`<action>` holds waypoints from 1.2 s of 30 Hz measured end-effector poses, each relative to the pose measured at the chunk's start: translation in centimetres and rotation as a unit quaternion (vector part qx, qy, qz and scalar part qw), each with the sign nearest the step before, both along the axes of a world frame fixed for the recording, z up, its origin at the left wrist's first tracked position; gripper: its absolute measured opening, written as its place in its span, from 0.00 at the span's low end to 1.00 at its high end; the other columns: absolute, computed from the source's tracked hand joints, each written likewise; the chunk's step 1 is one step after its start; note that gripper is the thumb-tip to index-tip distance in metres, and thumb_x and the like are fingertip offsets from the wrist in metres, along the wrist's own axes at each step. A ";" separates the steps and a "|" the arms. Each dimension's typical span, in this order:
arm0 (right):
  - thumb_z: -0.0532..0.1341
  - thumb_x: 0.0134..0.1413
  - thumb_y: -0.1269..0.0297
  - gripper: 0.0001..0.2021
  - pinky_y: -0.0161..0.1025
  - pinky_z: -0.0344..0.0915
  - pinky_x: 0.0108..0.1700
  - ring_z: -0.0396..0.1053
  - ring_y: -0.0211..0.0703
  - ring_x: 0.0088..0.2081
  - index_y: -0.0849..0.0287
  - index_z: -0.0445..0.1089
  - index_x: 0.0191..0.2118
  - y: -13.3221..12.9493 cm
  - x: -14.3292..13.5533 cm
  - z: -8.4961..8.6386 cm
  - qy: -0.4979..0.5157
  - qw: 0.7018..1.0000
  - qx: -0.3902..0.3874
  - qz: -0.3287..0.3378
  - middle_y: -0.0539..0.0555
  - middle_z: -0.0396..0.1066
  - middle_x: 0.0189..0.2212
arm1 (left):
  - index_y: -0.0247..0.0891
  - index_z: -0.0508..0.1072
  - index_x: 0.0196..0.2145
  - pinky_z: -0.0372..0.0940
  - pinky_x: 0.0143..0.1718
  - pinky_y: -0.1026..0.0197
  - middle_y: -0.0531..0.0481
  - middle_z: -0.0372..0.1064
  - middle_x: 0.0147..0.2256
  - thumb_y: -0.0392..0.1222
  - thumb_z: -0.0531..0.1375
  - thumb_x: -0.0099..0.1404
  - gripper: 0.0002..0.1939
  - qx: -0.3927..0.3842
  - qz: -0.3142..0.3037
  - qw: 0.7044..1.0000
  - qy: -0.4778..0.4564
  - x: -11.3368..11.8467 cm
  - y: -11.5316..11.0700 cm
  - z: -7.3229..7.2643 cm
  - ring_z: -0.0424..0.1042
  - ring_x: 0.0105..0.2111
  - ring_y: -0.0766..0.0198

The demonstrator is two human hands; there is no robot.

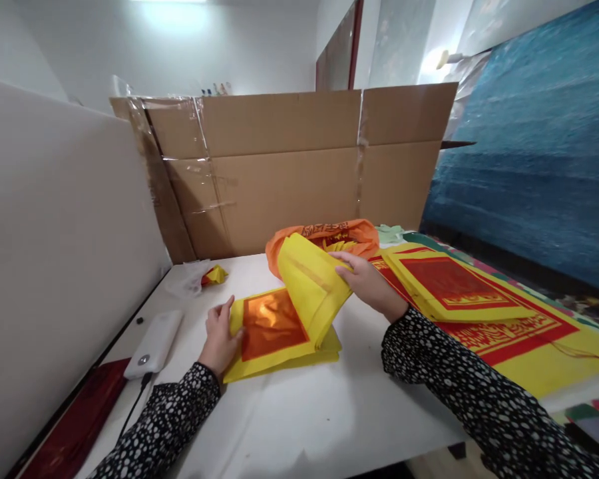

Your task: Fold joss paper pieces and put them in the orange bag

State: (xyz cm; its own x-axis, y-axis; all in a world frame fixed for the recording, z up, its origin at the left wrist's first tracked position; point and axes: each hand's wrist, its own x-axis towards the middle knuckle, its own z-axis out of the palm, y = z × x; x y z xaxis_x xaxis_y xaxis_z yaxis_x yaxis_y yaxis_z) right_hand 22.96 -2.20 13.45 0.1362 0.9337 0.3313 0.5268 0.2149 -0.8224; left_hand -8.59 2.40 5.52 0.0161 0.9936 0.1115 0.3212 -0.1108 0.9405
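gripping lifted layers of yellow-and-red sheet pile (284, 319) with fingers of right hand (362, 279) | resting left hand (220, 336) on edge, can't tell if pinching | sits on counter (299, 419) | looks half-turned, not flat yet | can't call right-side sheet stack (459, 279) done or pending

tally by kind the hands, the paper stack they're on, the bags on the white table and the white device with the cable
Hands: 2 (left hand, right hand)
Paper stack: 1 (yellow-and-red stack)
Bags: 2 (orange bag, clear bag)
White device: 1 (white device)
Total: 6
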 end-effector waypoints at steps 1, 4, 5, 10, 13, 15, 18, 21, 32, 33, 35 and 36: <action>0.52 0.57 0.68 0.19 0.43 0.62 0.57 0.67 0.46 0.54 0.60 0.68 0.54 -0.2 -0.5 -0.1 0.006 1.000 -0.004 0.014 0.56 0.70 0.53 | 0.39 0.69 0.54 0.53 0.63 0.44 0.39 0.62 0.55 0.41 0.68 0.51 0.32 0.028 -0.015 0.999 -0.017 0.8 -0.3 0.2 0.57 0.61 0.46; 0.52 0.62 0.62 0.19 0.43 0.68 0.51 0.70 0.44 0.49 0.59 0.63 0.57 -0.9 -2.5 -0.1 0.084 0.986 -0.058 0.129 0.57 0.70 0.53 | 0.39 0.65 0.57 0.61 0.57 0.44 0.38 0.65 0.54 0.58 0.58 0.63 0.30 -0.109 -0.099 0.971 -0.191 3.1 -1.1 1.1 0.66 0.56 0.50; 0.50 0.65 0.58 0.21 0.43 0.70 0.48 0.72 0.44 0.47 0.59 0.61 0.59 -1.0 -3.1 -0.4 0.124 0.971 -0.097 0.180 0.59 0.69 0.53 | 0.38 0.63 0.58 0.65 0.54 0.43 0.37 0.68 0.52 0.63 0.54 0.64 0.33 -0.178 -0.112 0.945 -0.252 3.6 -1.3 1.3 0.70 0.51 0.49; 0.55 0.64 0.55 0.19 0.41 0.68 0.49 0.70 0.44 0.50 0.61 0.62 0.55 -0.7 -3.7 -3.9 0.231 0.929 -0.223 0.184 0.63 0.68 0.52 | 0.32 0.66 0.56 0.72 0.43 0.44 0.36 0.77 0.41 0.66 0.49 0.65 0.36 -0.336 -0.083 0.856 -0.385 2.7 -0.9 1.9 0.78 0.40 0.45; 0.62 0.56 0.60 0.18 0.43 0.66 0.51 0.68 0.46 0.51 0.60 0.65 0.50 0.2 -3.4 -6.9 0.274 0.915 -0.267 0.127 0.62 0.69 0.50 | 0.29 0.68 0.55 0.74 0.40 0.47 0.35 0.78 0.37 0.49 0.59 0.64 0.26 -0.389 -0.081 0.856 -0.332 1.4 -0.4 1.8 0.79 0.37 0.45; 0.63 0.54 0.61 0.18 0.44 0.63 0.54 0.66 0.46 0.53 0.59 0.65 0.50 0.8 -3.3 -8.3 0.286 0.918 -0.260 0.084 0.60 0.68 0.50 | 0.30 0.67 0.55 0.75 0.38 0.48 0.37 0.79 0.36 0.37 0.63 0.60 0.26 -0.392 -0.084 0.871 -0.285 0.9 -0.3 1.5 0.80 0.34 0.46; 0.63 0.52 0.63 0.21 0.45 0.56 0.59 0.62 0.46 0.56 0.58 0.62 0.52 1.4 -3.0 -9.3 0.274 0.932 -0.236 0.030 0.58 0.67 0.52 | 0.34 0.65 0.57 0.75 0.35 0.49 0.38 0.79 0.37 0.31 0.64 0.57 0.30 -0.350 -0.081 0.897 -0.258 0.7 -0.2 0.6 0.80 0.33 0.47; 0.63 0.50 0.63 0.21 0.47 0.58 0.58 0.67 0.49 0.52 0.58 0.64 0.51 1.4 -2.5 -9.1 0.274 0.927 -0.251 0.041 0.57 0.71 0.48 | 0.34 0.64 0.56 0.76 0.35 0.49 0.38 0.78 0.39 0.31 0.65 0.56 0.30 -0.330 -0.089 0.902 -0.262 0.5 0.0 -0.3 0.80 0.34 0.47; 0.61 0.59 0.56 0.17 0.49 0.65 0.55 0.70 0.46 0.51 0.55 0.62 0.51 1.3 -4.3 -5.6 0.424 0.858 -0.188 0.220 0.59 0.67 0.54 | 0.47 0.58 0.57 0.75 0.40 0.49 0.45 0.73 0.46 0.25 0.68 0.49 0.41 -0.234 -0.022 0.937 -0.259 0.5 0.5 -2.2 0.79 0.37 0.54; 0.61 0.59 0.59 0.15 0.48 0.66 0.55 0.70 0.45 0.50 0.56 0.63 0.49 1.6 -4.7 -5.8 0.430 0.851 -0.197 0.228 0.59 0.69 0.53 | 0.47 0.58 0.56 0.75 0.40 0.49 0.45 0.73 0.46 0.25 0.68 0.50 0.41 -0.234 -0.021 0.936 -0.261 0.5 0.5 -2.2 0.78 0.37 0.55; 0.63 0.55 0.68 0.10 0.44 0.66 0.55 0.70 0.43 0.48 0.57 0.67 0.43 2.0 -5.4 -6.6 0.405 0.866 -0.213 0.202 0.56 0.72 0.48 | 0.48 0.59 0.56 0.75 0.40 0.49 0.46 0.73 0.45 0.25 0.68 0.50 0.40 -0.235 -0.022 0.935 -0.264 0.5 0.5 -2.2 0.78 0.38 0.54; 0.64 0.53 0.73 0.09 0.42 0.66 0.54 0.70 0.42 0.47 0.58 0.68 0.40 2.2 -5.8 -7.2 0.389 0.877 -0.219 0.176 0.55 0.73 0.45 | 0.48 0.59 0.56 0.75 0.40 0.49 0.46 0.73 0.45 0.25 0.68 0.50 0.40 -0.234 -0.023 0.935 -0.264 0.5 0.5 -2.2 0.78 0.38 0.54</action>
